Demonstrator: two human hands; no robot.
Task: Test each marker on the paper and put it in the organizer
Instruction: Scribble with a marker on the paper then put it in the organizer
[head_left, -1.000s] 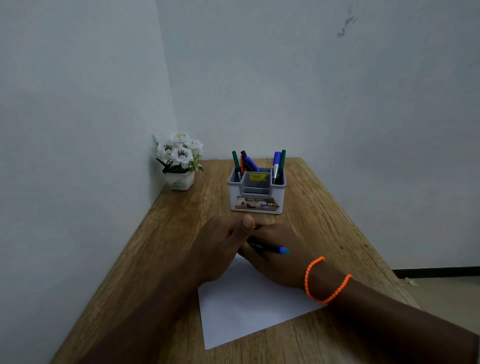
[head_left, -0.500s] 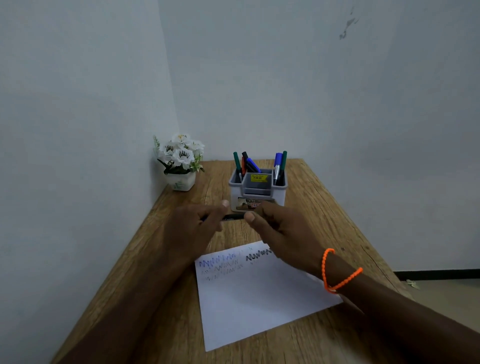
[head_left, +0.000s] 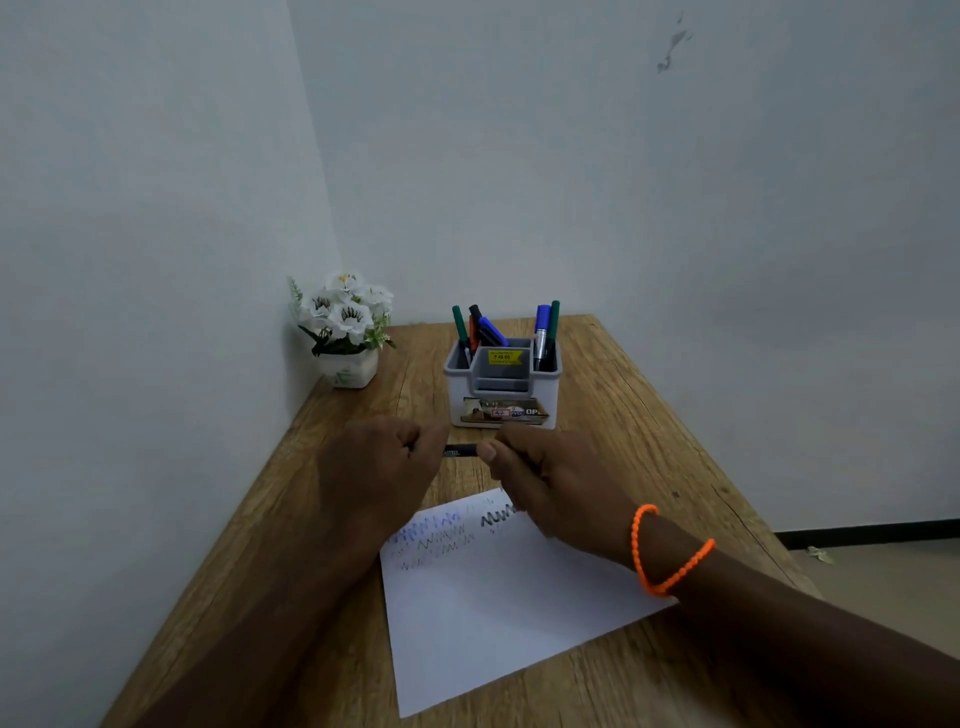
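A black marker (head_left: 461, 450) lies level in the air between my two hands, just in front of the organizer. My left hand (head_left: 376, 467) grips its left end and my right hand (head_left: 550, 478) pinches its right end; both ends are hidden by fingers. The grey-and-white organizer (head_left: 503, 387) stands at mid-table with several markers upright in its side compartments, green, red, black and blue. A white paper (head_left: 498, 603) lies near me with zigzag scribbles in blue, grey and black along its top edge.
A small white pot of white artificial flowers (head_left: 345, 332) stands in the back left corner against the wall. The wooden table (head_left: 623, 415) is bounded by walls at left and back. Its right edge drops to the floor.
Both hands lifted off the paper and moved toward the organizer, uncovering the scribbles. The marker now lies level between both hands instead of in my right hand alone.
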